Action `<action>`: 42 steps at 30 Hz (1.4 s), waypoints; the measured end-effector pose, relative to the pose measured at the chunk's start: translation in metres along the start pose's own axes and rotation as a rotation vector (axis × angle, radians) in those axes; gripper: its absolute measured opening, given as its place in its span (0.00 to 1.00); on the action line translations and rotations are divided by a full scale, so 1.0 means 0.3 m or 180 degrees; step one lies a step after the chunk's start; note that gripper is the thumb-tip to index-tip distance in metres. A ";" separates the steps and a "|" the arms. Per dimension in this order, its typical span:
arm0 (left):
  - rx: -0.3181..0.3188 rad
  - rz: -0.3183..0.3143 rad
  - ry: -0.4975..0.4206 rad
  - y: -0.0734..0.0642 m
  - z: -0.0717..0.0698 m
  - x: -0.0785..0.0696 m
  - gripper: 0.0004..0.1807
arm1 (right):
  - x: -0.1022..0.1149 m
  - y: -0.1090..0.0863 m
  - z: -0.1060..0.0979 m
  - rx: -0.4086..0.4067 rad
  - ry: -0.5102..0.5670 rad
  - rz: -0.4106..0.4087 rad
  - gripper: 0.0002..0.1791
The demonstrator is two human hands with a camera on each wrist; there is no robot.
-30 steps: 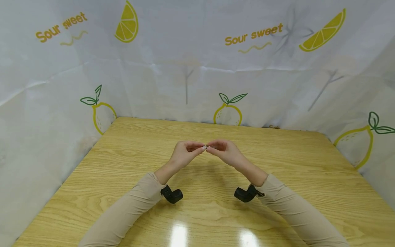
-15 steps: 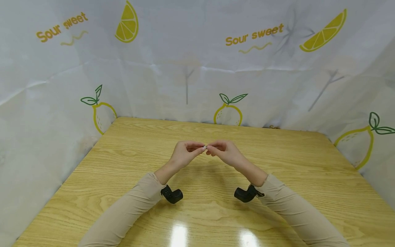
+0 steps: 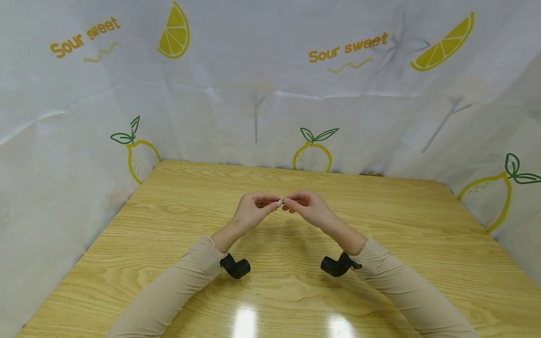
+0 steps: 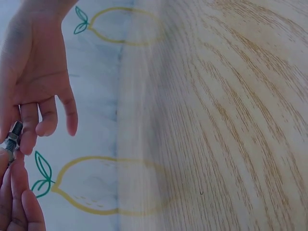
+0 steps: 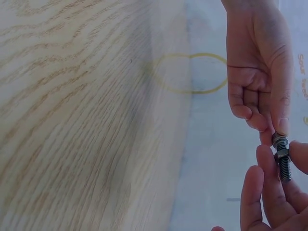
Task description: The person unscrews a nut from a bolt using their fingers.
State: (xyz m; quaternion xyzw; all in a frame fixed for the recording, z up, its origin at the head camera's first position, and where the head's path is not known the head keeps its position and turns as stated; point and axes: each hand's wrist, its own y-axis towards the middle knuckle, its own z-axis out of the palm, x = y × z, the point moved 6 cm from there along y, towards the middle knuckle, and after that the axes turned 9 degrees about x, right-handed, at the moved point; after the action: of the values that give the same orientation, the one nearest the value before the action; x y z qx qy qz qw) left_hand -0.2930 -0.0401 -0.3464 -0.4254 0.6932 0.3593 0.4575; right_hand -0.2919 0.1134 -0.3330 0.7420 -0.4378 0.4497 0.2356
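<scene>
A small metal bolt (image 5: 286,172) with a hex nut (image 5: 282,153) partway along its thread is held between both hands above the table. My left hand (image 3: 252,209) pinches the bolt's head end between thumb and fingertips. From the other side, my right hand (image 3: 307,206) has its thumb and fingers at the nut, pinching it. The threaded end sticks out past the nut, plain in the right wrist view; in the left wrist view the bolt (image 4: 16,130) is partly covered by fingers. Seen from the head, only a metallic glint shows between the fingertips.
The wood-grain table (image 3: 270,300) spreads beneath both hands. A white curtain (image 3: 228,117) printed with lemons surrounds its back and sides. Black wrist mounts (image 3: 237,267) hang below both sleeves.
The right thumb and fingers have shifted slightly around the nut, and the bolt end that showed beyond them earlier is now covered in the head view. The left hand stays put.
</scene>
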 end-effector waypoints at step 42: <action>0.0045 0.0044 -0.0063 0.004 0.003 0.004 0.14 | 0.006 -0.001 -0.005 0.0018 -0.0009 -0.0054 0.19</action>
State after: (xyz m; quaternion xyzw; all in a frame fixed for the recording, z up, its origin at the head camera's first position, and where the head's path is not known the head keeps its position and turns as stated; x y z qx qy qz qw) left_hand -0.2940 -0.0393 -0.3478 -0.4138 0.6941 0.3618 0.4649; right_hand -0.2919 0.1139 -0.3306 0.7470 -0.4306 0.4479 0.2368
